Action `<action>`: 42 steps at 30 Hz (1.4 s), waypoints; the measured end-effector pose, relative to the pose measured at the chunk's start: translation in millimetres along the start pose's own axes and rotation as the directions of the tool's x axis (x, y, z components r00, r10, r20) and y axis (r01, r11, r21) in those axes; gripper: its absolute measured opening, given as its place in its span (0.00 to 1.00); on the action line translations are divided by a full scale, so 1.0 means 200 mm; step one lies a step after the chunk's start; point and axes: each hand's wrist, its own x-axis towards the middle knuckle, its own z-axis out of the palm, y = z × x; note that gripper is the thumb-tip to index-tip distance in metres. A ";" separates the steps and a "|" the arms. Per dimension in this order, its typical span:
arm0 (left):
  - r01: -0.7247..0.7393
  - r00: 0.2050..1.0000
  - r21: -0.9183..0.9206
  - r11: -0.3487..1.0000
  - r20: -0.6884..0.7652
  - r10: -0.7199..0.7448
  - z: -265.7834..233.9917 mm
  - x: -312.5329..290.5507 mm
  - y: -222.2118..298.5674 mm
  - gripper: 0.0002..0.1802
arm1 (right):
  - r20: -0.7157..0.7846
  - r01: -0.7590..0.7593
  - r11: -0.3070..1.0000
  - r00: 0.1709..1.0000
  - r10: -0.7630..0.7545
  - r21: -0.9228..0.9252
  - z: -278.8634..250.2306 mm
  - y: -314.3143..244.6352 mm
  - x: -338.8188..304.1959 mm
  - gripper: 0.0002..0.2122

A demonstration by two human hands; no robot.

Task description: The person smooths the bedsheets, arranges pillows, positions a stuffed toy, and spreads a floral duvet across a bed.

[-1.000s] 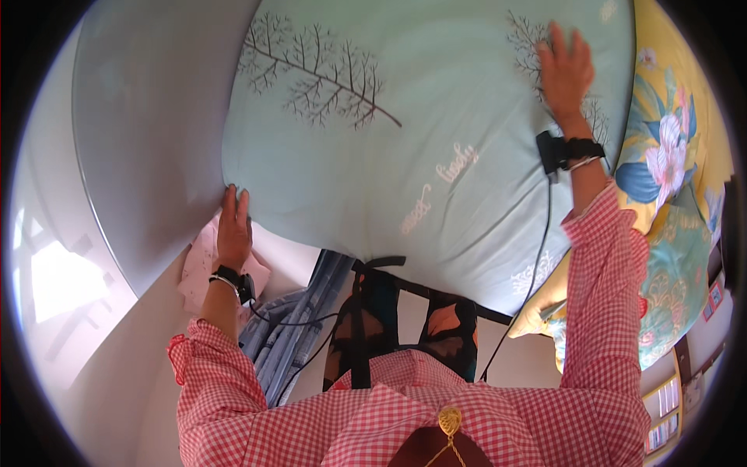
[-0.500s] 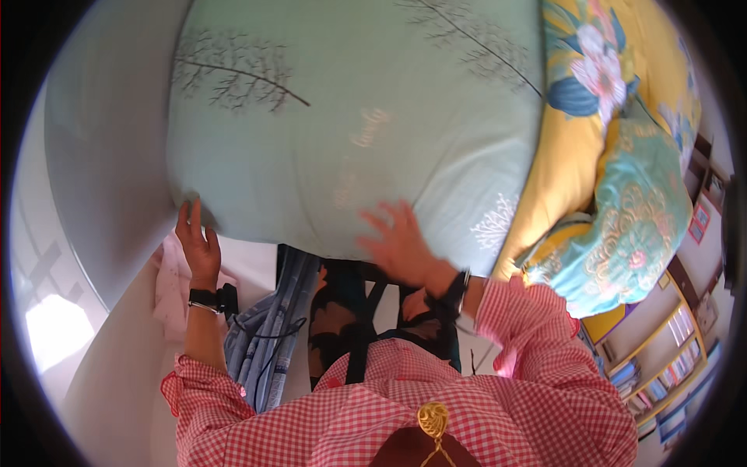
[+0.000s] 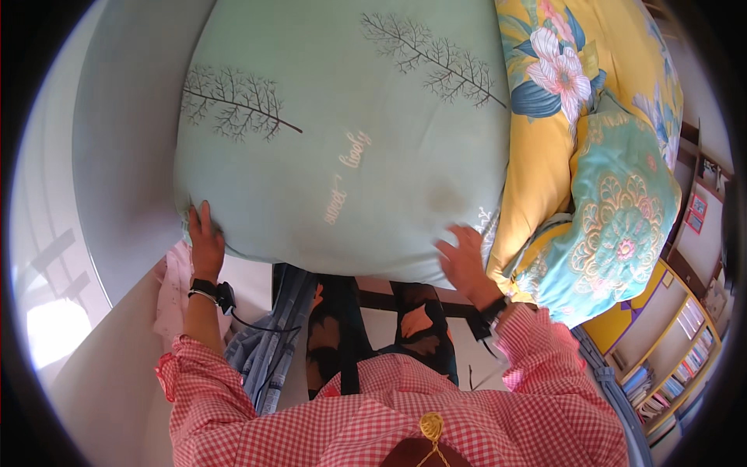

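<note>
A pale green sheet (image 3: 311,187) with dark branch prints is spread over the bed, its surface mostly smooth. At the bed's near left corner, my left hand (image 3: 206,247) lies against the sheet with its fingers stretched out. My right hand (image 3: 467,263) is near the sheet's front edge, further right, its fingers apart and slightly bent. Nothing shows in either hand. Right of the sheet is a bunched yellow floral quilt (image 3: 537,171). A turquoise embroidered cushion (image 3: 622,226) rests on the quilt's near part, close to my right forearm.
A grey panel (image 3: 128,148) stands along the bed's left side. Blue fabric (image 3: 289,319) and pink cloth (image 3: 177,292) hang below the near left corner. To the far right is a wooden bookshelf (image 3: 661,370) with several books.
My right hand has moved right along the sheet's front edge, toward the yellow quilt. My left hand stays at the corner. The view has shifted slightly, and the sheet's creases near the front look flatter.
</note>
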 end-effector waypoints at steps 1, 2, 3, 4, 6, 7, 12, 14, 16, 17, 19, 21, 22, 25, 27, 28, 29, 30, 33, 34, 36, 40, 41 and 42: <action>0.010 1.000 0.000 1.000 0.027 -0.010 -0.03 -0.01 -0.01 0.40 | -0.097 0.103 0.992 0.991 -0.096 0.072 0.00 -0.15 0.23 0.15; 0.004 1.000 -0.024 1.000 0.021 -0.003 -0.05 -0.02 -0.02 0.41 | -0.185 0.205 0.974 0.965 -0.186 0.094 -0.03 -0.33 0.46 0.16; -0.003 1.000 -0.019 1.000 -0.007 0.003 -0.05 -0.02 -0.01 0.41 | -0.267 0.314 0.941 0.924 -0.273 0.123 -0.01 -0.42 0.65 0.16; 0.036 0.999 -0.035 0.999 0.029 -0.035 -0.02 -0.01 0.02 0.41 | -0.293 0.343 0.936 0.905 -0.308 0.076 0.03 -0.51 0.81 0.16; 0.060 0.996 -0.023 0.998 0.065 -0.059 0.03 0.00 0.03 0.41 | -0.336 0.363 0.932 0.878 -0.340 0.006 0.04 -0.49 1.01 0.17; 0.048 0.997 -0.002 0.999 0.068 -0.048 0.05 0.01 0.03 0.42 | -0.341 0.277 0.960 0.899 -0.274 -0.040 0.02 -0.43 1.07 0.17; 0.101 0.994 -0.007 0.995 0.031 -0.101 -0.07 -0.03 0.00 0.43 | -0.201 -0.091 0.976 0.978 0.051 -0.200 0.00 0.17 0.56 0.19; 0.080 0.996 0.074 0.994 0.042 -0.083 -0.11 -0.01 0.05 0.42 | -0.189 -0.214 0.970 0.964 0.189 -0.120 -0.03 0.35 0.23 0.20; 0.119 0.991 0.194 0.974 0.035 -0.128 -0.12 0.00 0.11 0.38 | -0.155 -0.284 0.956 0.950 0.270 -0.076 -0.03 0.38 0.09 0.21; 0.113 0.993 0.184 0.976 0.012 -0.117 -0.12 0.02 0.13 0.38 | -0.126 -0.314 0.948 0.944 0.305 -0.058 -0.06 0.36 0.09 0.21; 0.112 0.992 0.211 0.971 -0.081 -0.097 -0.14 0.07 0.17 0.31 | -0.136 -0.370 0.928 0.917 0.374 0.051 -0.14 0.25 0.22 0.22; -0.148 0.969 0.021 0.989 -0.196 0.150 -0.18 0.24 0.37 0.27 | -0.252 -0.216 0.975 0.948 0.195 -0.059 -0.22 0.19 0.40 0.22; -0.248 0.930 0.039 0.968 -0.270 0.249 -0.17 0.36 0.44 0.27 | -0.301 -0.156 0.986 0.945 0.130 -0.062 -0.26 0.13 0.54 0.23; -0.343 0.906 0.070 0.937 -0.238 0.350 -0.19 0.81 0.73 0.26 | -0.398 -0.054 0.997 0.917 0.031 -0.047 -0.31 -0.01 1.06 0.22; -0.353 0.890 0.136 0.926 -0.255 0.377 -0.21 1.10 0.79 0.26 | -0.433 -0.028 0.998 0.901 -0.001 -0.060 -0.35 -0.04 1.36 0.21; -0.264 0.905 0.225 0.938 -0.279 0.322 -0.19 1.24 0.77 0.27 | -0.393 -0.045 0.990 0.919 -0.010 -0.131 -0.34 -0.02 1.48 0.21; -0.163 0.913 0.329 0.930 -0.308 0.268 -0.23 1.33 0.72 0.27 | -0.358 -0.051 0.982 0.934 -0.019 -0.184 -0.35 -0.01 1.58 0.21; -0.178 0.911 0.306 0.935 -0.307 0.274 -0.20 1.38 0.72 0.27 | -0.389 -0.076 0.967 0.921 -0.025 -0.244 -0.36 0.16 1.59 0.22; -0.231 0.896 0.285 0.930 -0.312 0.317 -0.23 1.42 0.58 0.29 | -0.441 -0.297 0.936 0.877 0.189 -0.188 -0.38 0.47 1.38 0.22; -0.231 0.893 0.268 0.935 -0.323 0.313 -0.24 1.42 0.55 0.29 | -0.410 -0.311 0.950 0.870 0.275 -0.024 -0.37 0.56 1.28 0.23; -0.233 0.890 0.229 0.945 -0.341 0.302 -0.21 1.42 0.55 0.29 | -0.303 -0.382 0.912 0.860 0.411 0.151 -0.34 0.65 1.06 0.26; -0.248 0.902 0.207 0.947 -0.307 0.303 -0.15 1.43 0.53 0.30 | -0.353 -0.401 0.895 0.822 0.446 0.196 -0.40 0.56 1.21 0.27; -0.275 0.892 0.207 0.939 -0.309 0.329 -0.15 1.44 0.51 0.31 | -0.342 -0.424 0.875 0.806 0.482 0.234 -0.39 0.48 1.30 0.27; -0.276 0.893 0.208 0.939 -0.307 0.330 -0.15 1.45 0.51 0.31 | -0.459 -0.366 0.931 0.824 0.331 0.014 -0.38 0.44 1.45 0.26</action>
